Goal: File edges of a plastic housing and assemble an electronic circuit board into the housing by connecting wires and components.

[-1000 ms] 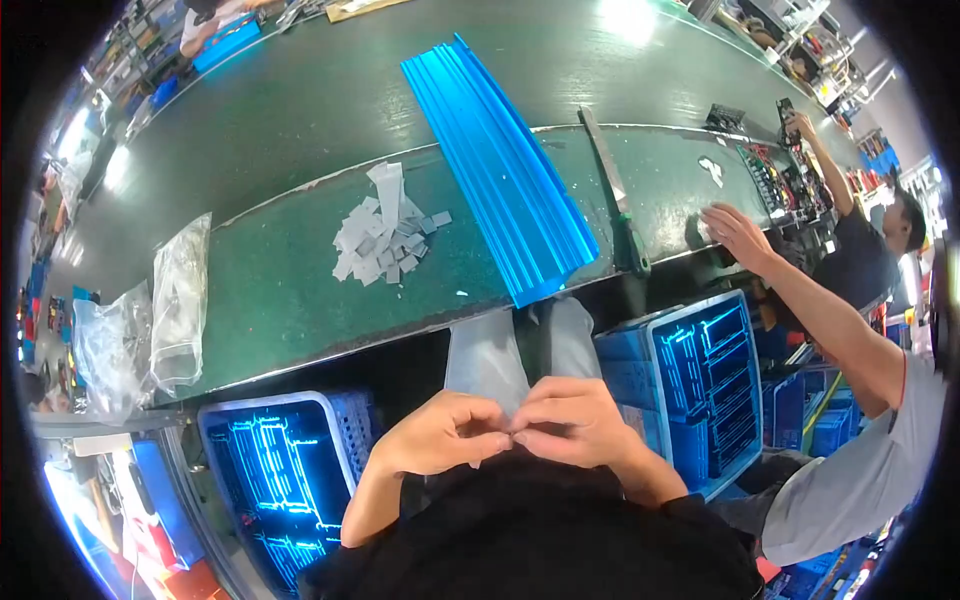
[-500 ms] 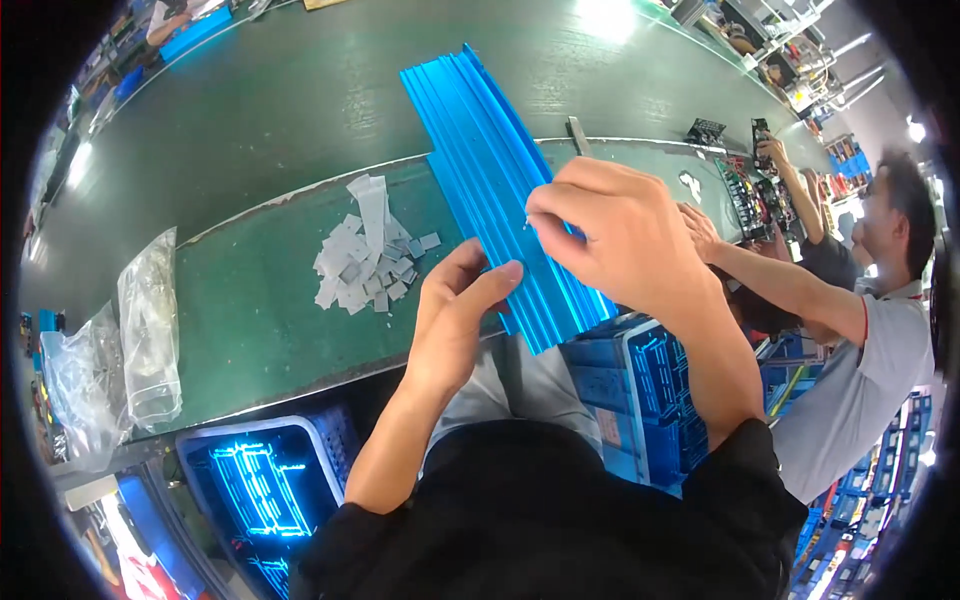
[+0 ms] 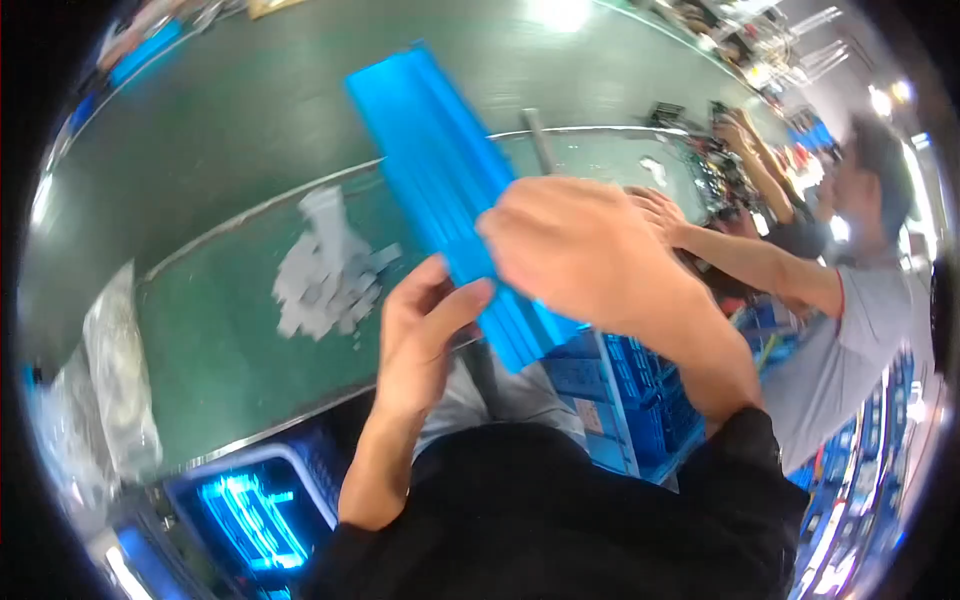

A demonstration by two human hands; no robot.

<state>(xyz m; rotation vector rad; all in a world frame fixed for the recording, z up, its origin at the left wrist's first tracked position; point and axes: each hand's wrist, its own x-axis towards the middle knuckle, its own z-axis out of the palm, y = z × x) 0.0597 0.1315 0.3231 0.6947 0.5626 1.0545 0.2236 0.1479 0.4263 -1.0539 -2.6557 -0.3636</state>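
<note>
A long blue ribbed metal profile (image 3: 420,135) lies slanting over the edge of the green bench, its near end above my lap. My left hand (image 3: 422,325) grips its left side, with the thumb on top and the fingers curled underneath. Over the middle of the profile, my right hand (image 3: 585,250) is closed with fingers bent down to its surface. Motion blurs its fingertips, and whatever they pinch is hidden. Left of the profile is a loose pile of small grey square pieces (image 3: 318,285), with a longer grey strip (image 3: 328,215) on top.
Clear plastic bags (image 3: 120,380) lie at the bench's left end. A blue bin (image 3: 255,505) with shiny blue parts stands below left, and blue crates (image 3: 600,400) stand below right. A co-worker's arm (image 3: 760,260) reaches over the bench at right, near circuit boards (image 3: 715,180).
My view has shifted, so the bench and pile appear farther left. My right hand's fingers have come down onto the profile from a raised pinch. My left hand keeps its grip.
</note>
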